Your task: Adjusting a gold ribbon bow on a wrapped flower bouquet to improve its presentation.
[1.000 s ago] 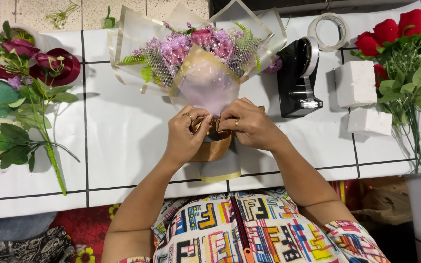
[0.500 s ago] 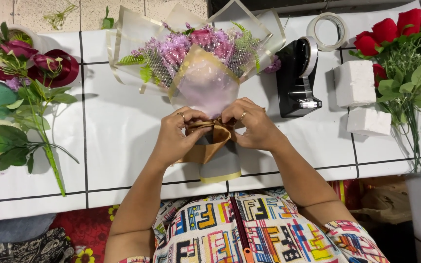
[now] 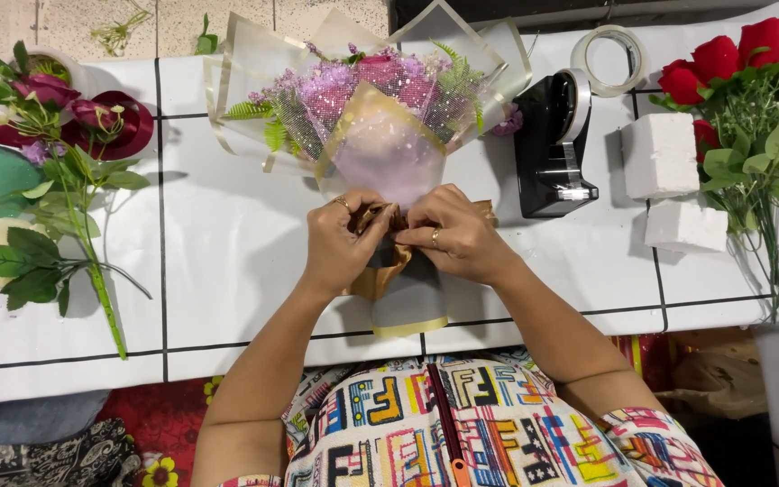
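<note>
Where hands pinch, bouquet [image 3: 367,126] lengthwise, blooms outward

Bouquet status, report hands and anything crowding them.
Both hands, left and right, pinching gold ribbon at bouquet neck. Tape dispenser close right, not touching.

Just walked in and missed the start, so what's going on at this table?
A person is working on a wrapped bouquet lying on the white table. Both the left hand and right hand pinch a gold ribbon at the bouquet's neck. A black tape dispenser, two white foam blocks and red roses sit to the right, loose flowers to the left.
</note>
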